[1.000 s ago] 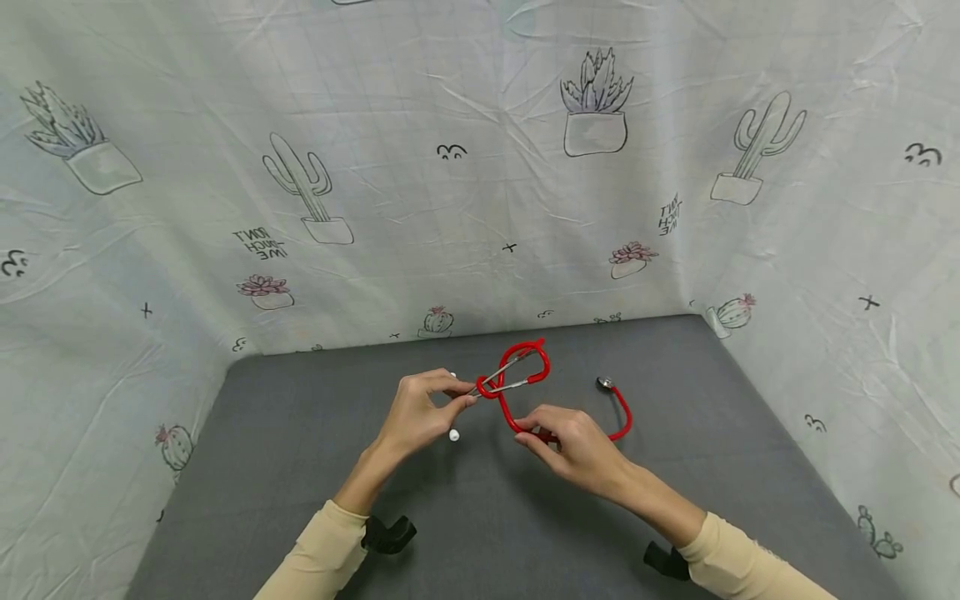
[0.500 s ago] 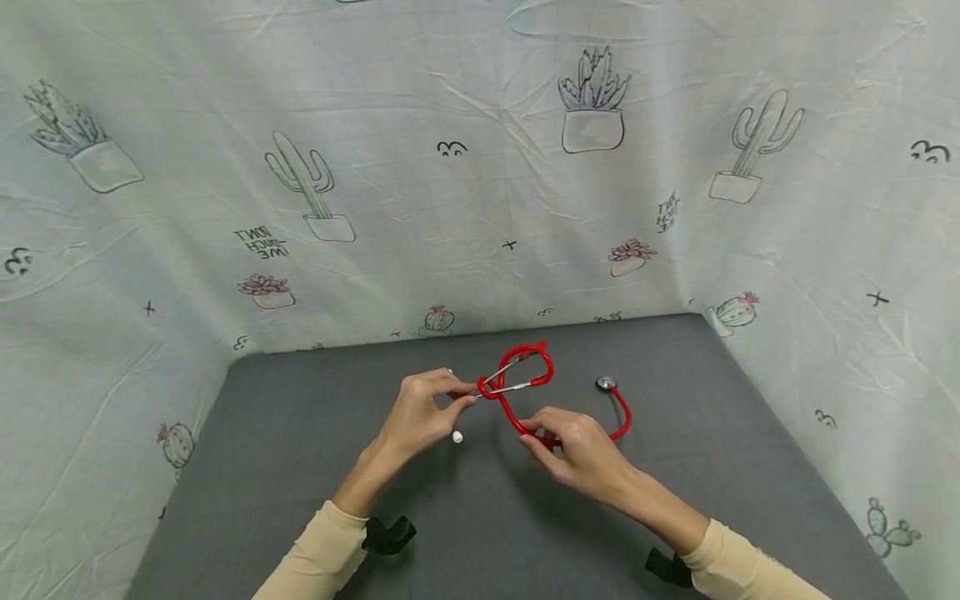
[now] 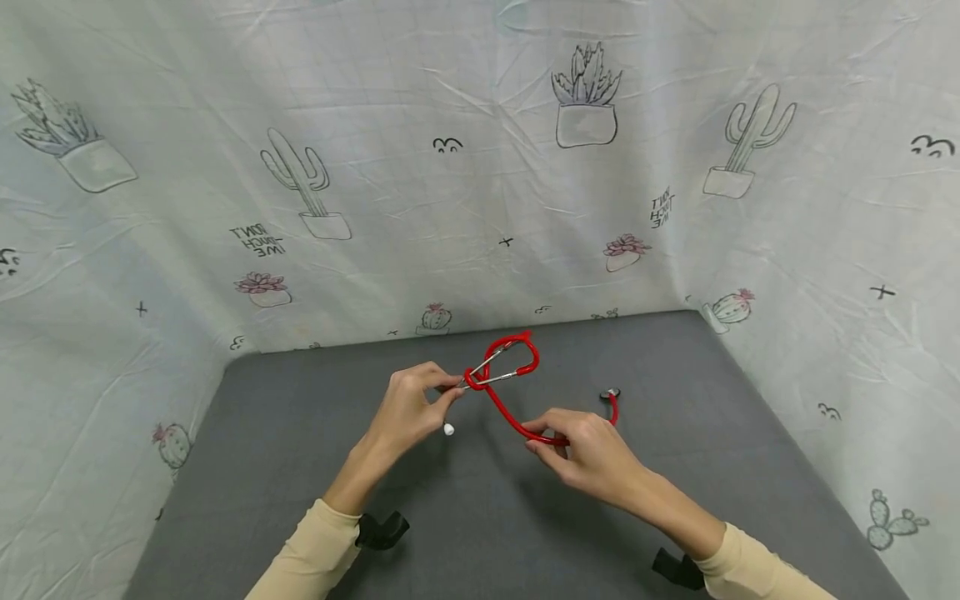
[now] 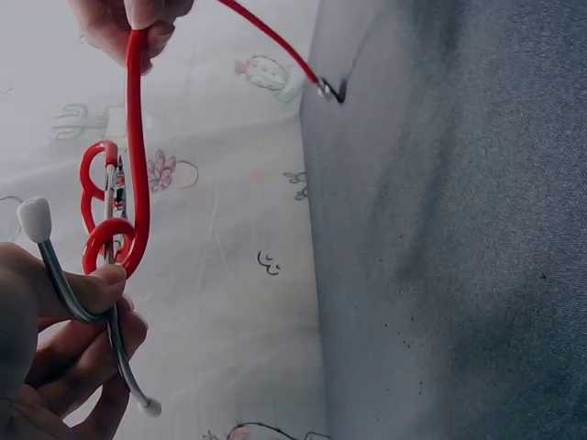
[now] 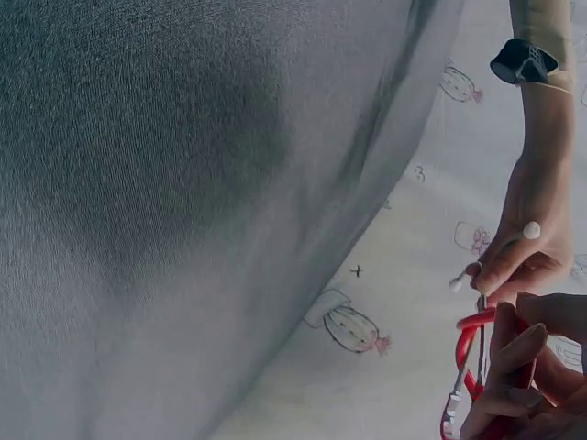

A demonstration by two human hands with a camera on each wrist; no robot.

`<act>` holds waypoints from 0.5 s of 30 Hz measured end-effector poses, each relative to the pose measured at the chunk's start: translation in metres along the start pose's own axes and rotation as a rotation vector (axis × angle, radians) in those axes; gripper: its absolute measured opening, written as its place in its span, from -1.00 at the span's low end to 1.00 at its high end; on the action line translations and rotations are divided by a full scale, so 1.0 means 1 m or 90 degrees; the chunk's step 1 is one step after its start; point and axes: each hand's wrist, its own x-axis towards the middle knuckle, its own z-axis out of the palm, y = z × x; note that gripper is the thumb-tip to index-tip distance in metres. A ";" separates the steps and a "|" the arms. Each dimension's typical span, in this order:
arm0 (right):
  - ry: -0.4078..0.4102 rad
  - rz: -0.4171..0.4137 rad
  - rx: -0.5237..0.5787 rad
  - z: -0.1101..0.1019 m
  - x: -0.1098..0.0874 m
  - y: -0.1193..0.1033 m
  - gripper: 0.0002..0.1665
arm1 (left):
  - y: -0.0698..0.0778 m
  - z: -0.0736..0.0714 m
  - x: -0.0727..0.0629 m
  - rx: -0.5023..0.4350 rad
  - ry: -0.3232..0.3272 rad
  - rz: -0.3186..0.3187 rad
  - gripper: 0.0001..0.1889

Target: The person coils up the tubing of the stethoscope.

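A red stethoscope (image 3: 507,414) is held above the grey table between both hands. My left hand (image 3: 410,408) pinches its metal ear tubes (image 4: 117,344) close to the white ear tips (image 4: 35,220). Red tubing is looped round the metal tubes just beyond those fingertips. Further along, my right hand (image 3: 581,446) pinches the tubing between thumb and fingers. Past that hand the tubing runs on to the metal chest piece (image 3: 610,393), which is at the table surface in the left wrist view.
The grey table (image 3: 300,450) reaches back to a pale cloth backdrop (image 3: 390,208) printed with cacti and potted plants, which also encloses both sides. Black straps (image 3: 382,531) sit on both wrists.
My right hand has slid slightly right, and my left hand slightly left with the looped end. The tubing between them is stretched longer. The chest piece has turned and drawn nearer.
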 end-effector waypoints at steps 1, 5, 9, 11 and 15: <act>-0.001 -0.002 -0.004 -0.001 0.000 -0.001 -0.76 | -0.001 -0.001 -0.001 0.002 -0.002 0.001 -0.87; -0.003 -0.017 -0.030 -0.007 0.000 -0.002 -0.75 | -0.002 -0.003 -0.001 0.012 -0.006 0.001 -0.87; -0.011 -0.029 -0.058 -0.015 0.002 -0.006 -0.74 | -0.002 -0.004 0.000 0.012 -0.007 -0.003 -0.87; -0.008 -0.042 -0.080 -0.019 0.003 -0.008 -0.73 | -0.001 -0.005 0.001 0.011 -0.010 -0.004 -0.86; 0.010 -0.104 -0.147 -0.029 0.007 -0.011 -0.68 | 0.001 -0.006 0.003 0.009 -0.023 -0.006 -0.85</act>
